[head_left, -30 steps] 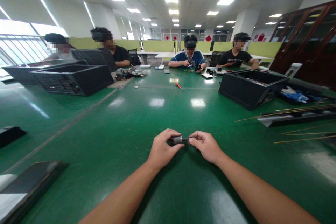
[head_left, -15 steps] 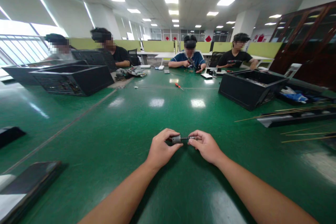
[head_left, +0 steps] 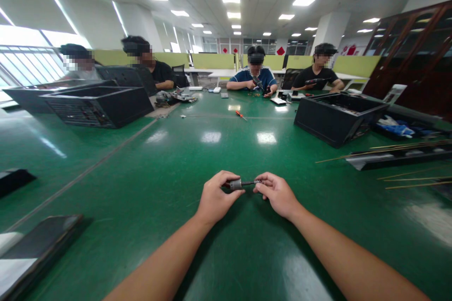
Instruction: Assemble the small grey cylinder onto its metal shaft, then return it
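Note:
In front of me, just above the green table, my left hand is closed around a small grey metal cylinder that looks like a small motor. From its right end a thin dark shaft sticks out. The fingertips of my right hand are pinched at the far end of this shaft, where a small shiny bit shows. My fingers partly cover both ends of the piece.
A red-handled screwdriver lies further up the table. Open black computer cases stand at left and right. Thin rods lie at the right, and a dark flat panel at the near left. Several people sit across the table.
The cylinder and shaft have shifted slightly and tilted a little, with the shaft end higher. Both hands keep their hold. Across the table, a person's held tool has changed its angle.

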Action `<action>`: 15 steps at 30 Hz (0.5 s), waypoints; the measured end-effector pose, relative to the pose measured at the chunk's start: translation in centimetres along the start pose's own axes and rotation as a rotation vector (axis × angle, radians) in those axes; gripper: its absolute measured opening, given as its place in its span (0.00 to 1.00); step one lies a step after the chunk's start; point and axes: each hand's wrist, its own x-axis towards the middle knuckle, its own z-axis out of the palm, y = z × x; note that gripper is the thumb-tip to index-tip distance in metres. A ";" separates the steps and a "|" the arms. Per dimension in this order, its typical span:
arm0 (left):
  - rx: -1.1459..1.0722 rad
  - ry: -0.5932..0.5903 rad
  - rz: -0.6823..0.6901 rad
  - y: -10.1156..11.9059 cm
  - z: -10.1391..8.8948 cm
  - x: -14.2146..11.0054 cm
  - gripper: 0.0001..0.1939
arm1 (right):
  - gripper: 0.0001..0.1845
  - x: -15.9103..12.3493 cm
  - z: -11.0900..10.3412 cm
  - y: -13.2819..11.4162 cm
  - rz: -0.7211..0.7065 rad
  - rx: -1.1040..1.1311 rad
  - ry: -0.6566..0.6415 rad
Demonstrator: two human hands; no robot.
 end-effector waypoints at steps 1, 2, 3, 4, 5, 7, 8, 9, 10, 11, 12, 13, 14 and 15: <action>0.003 0.000 -0.004 0.0 0.0 0.0 0.14 | 0.13 0.0 0.0 -0.1 -0.001 0.001 0.005; 0.004 -0.002 -0.008 0.0 0.0 0.0 0.14 | 0.13 -0.1 0.0 -0.2 -0.002 0.005 0.010; 0.005 -0.003 -0.012 0.0 0.0 0.0 0.14 | 0.13 -0.1 0.0 -0.2 -0.002 0.011 0.015; 0.007 -0.003 -0.014 0.1 0.0 0.0 0.14 | 0.13 -0.1 0.1 -0.3 -0.002 0.017 0.022; 0.012 -0.002 -0.017 0.2 0.0 0.0 0.14 | 0.13 -0.1 0.1 -0.4 -0.002 0.024 0.029; 0.031 0.014 -0.024 0.4 -0.1 0.1 0.13 | 0.13 -0.1 0.0 -0.4 -0.004 0.051 0.054; 0.047 0.034 -0.031 0.5 -0.2 0.2 0.14 | 0.14 0.0 0.0 -0.4 -0.004 0.074 0.070; 0.066 0.064 -0.042 0.5 -0.3 0.3 0.15 | 0.15 0.1 -0.1 -0.4 -0.002 0.102 0.089; 0.086 0.099 -0.056 0.5 -0.4 0.4 0.17 | 0.16 0.2 -0.2 -0.4 0.005 0.134 0.108; 0.103 0.134 -0.074 0.4 -0.6 0.5 0.19 | 0.16 0.3 -0.2 -0.4 0.013 0.167 0.127; 0.114 0.160 -0.096 0.3 -0.7 0.6 0.21 | 0.17 0.4 -0.3 -0.3 0.021 0.197 0.145; 0.115 0.173 -0.124 0.1 -0.7 0.7 0.21 | 0.17 0.5 -0.4 -0.3 0.027 0.222 0.159; 0.104 0.175 -0.158 -0.1 -0.7 0.8 0.20 | 0.17 0.5 -0.4 -0.2 0.030 0.242 0.170; 0.074 0.171 -0.197 -0.3 -0.7 0.9 0.18 | 0.17 0.6 -0.5 -0.2 0.030 0.259 0.176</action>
